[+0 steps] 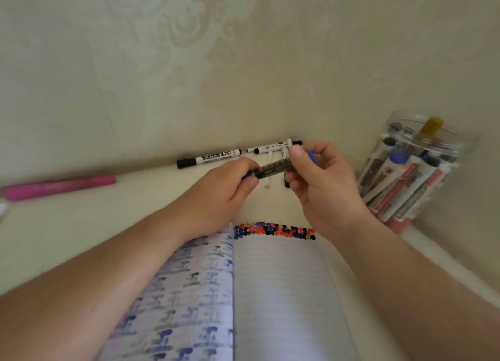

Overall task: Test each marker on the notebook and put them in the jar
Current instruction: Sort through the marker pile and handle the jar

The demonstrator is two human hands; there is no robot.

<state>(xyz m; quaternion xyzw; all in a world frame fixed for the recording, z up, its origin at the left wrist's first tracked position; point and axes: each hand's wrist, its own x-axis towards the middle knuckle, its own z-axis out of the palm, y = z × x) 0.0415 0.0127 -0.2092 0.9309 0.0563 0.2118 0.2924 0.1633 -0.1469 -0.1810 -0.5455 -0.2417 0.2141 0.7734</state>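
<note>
The jar (414,171) is clear, glossy plastic, and the markers (400,182) packed inside have smooth plastic barrels. The notebook (281,293) is matt ruled paper, its ink marks soaked in dull. The table (81,225) looks smooth and cream-coloured, while the wall (189,49) carries an embossed pattern with a faint sheen.

Two bare forearms enter from the near edge, one at each lower corner. No sleeves, watch, bracelet or rings visible on either. Left hand (227,187) and right hand (319,182) both bare, no gloves. Nails short and unpainted where visible, e.g. the right thumb nail. Elbows and upper arms out of frame.
</note>
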